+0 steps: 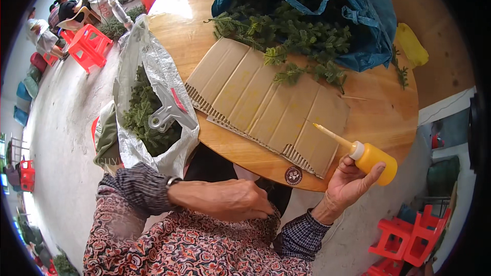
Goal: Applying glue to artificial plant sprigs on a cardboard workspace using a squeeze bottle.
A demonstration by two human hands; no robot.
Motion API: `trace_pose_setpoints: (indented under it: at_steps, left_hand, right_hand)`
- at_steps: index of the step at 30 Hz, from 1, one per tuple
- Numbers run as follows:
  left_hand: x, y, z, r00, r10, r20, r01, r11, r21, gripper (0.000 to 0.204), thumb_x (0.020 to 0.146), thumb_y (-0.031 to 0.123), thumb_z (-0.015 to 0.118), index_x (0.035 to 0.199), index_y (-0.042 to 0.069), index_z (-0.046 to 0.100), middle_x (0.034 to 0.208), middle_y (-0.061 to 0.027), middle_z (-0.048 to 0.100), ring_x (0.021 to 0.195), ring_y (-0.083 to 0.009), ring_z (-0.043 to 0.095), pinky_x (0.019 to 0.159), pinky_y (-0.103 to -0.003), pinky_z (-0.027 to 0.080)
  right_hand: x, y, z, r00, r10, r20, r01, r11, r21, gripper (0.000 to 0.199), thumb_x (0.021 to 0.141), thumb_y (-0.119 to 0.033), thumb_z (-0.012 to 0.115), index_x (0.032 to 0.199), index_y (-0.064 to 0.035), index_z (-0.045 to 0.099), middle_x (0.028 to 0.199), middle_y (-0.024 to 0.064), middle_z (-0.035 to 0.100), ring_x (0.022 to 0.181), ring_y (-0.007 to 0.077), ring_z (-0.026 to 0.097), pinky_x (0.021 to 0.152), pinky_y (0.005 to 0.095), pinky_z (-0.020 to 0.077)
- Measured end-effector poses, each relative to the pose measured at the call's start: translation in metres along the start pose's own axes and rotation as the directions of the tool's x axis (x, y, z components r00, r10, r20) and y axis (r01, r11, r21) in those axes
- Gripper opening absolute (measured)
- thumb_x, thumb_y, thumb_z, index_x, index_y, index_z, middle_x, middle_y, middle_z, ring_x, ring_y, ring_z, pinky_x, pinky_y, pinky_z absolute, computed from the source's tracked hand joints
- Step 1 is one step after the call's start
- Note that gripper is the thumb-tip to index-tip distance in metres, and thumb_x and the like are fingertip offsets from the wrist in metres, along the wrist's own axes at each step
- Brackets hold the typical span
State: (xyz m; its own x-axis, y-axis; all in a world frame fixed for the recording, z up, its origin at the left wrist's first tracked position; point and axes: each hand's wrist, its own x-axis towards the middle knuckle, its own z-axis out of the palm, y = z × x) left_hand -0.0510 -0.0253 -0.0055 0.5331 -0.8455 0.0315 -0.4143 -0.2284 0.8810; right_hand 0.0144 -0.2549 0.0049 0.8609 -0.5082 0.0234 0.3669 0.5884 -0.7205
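My right hand [348, 186] grips a yellow squeeze bottle [377, 163] with a white collar. Its long, thin nozzle points up and left over the right part of a cardboard sheet [255, 92] with yellow specks. In front of my body, below the table's near edge, my left hand [239, 200] is closed with its fingers bent together; what it holds, if anything, is hidden. Green fir-like sprigs [302, 36] spill from a blue woven bag [381, 25] onto the cardboard's far edge.
The round wooden table [184, 20] carries the bag and cardboard. At its left edge, a large clear clip [171, 110] sits at a white plastic bag [148, 51] of greenery. A yellow bag [411, 45] lies right. Red stools [88, 48] and people [69, 10] are farther left.
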Motion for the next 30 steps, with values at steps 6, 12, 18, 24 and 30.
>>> trace_pose_setpoints:
  at_steps: [6,12,18,24,30]
  left_hand:
    - [0.039,-0.010,-0.074,0.739,0.303,-0.602,0.215,0.741,0.637,0.008,0.085,0.007,0.054,0.091,0.002,0.058,0.084,-0.0094,0.051,0.063,-0.0175,0.047,0.051,-0.027,0.043]
    - [0.067,-0.039,-0.108,0.685,0.179,-0.706,0.569,0.473,0.673,0.014,0.089,0.017,0.056,0.086,0.004,0.059,0.088,-0.0067,0.051,0.060,-0.0150,0.047,0.048,-0.026,0.040]
    - [0.059,-0.030,-0.110,0.692,0.085,-0.717,0.561,0.562,0.608,0.010,0.087,0.014,0.058,0.087,0.004,0.061,0.088,-0.0062,0.054,0.061,-0.0152,0.049,0.051,-0.027,0.042]
    - [0.018,-0.012,-0.086,0.725,0.206,-0.657,0.394,0.658,0.642,0.008,0.084,0.010,0.060,0.090,0.005,0.064,0.087,-0.0044,0.056,0.065,-0.0145,0.051,0.057,-0.028,0.045]
    - [0.005,-0.020,-0.077,0.732,0.133,-0.668,0.413,0.693,0.590,0.017,0.082,0.006,0.062,0.099,0.005,0.064,0.094,-0.0062,0.054,0.075,-0.0164,0.053,0.062,-0.028,0.045]
  right_hand:
    - [0.002,0.000,0.000,0.996,-0.005,-0.087,0.012,0.997,0.074,0.043,0.087,-0.043,0.064,0.106,-0.0055,0.055,0.083,0.0094,0.066,0.051,0.0130,0.057,0.047,0.0200,0.0463]
    - [0.002,-0.002,-0.003,1.000,0.004,-0.028,-0.003,0.999,0.049,0.043,0.087,-0.043,0.063,0.108,-0.0062,0.053,0.085,0.0099,0.066,0.054,0.0131,0.058,0.047,0.0202,0.0477]
    - [0.002,-0.002,-0.003,1.000,0.011,0.010,-0.011,0.999,0.053,0.043,0.087,-0.043,0.063,0.109,-0.0064,0.053,0.084,0.0092,0.066,0.055,0.0131,0.058,0.048,0.0203,0.0490]
    - [0.005,-0.002,-0.006,0.999,0.009,-0.032,-0.006,0.996,0.091,0.042,0.086,-0.040,0.066,0.102,-0.0027,0.055,0.083,0.0103,0.063,0.054,0.0138,0.055,0.049,0.0198,0.0482]
    - [0.003,-0.002,-0.003,1.000,0.009,-0.026,-0.009,1.000,0.023,0.044,0.086,-0.042,0.065,0.102,-0.0018,0.055,0.081,0.0109,0.063,0.053,0.0141,0.054,0.049,0.0201,0.0475]
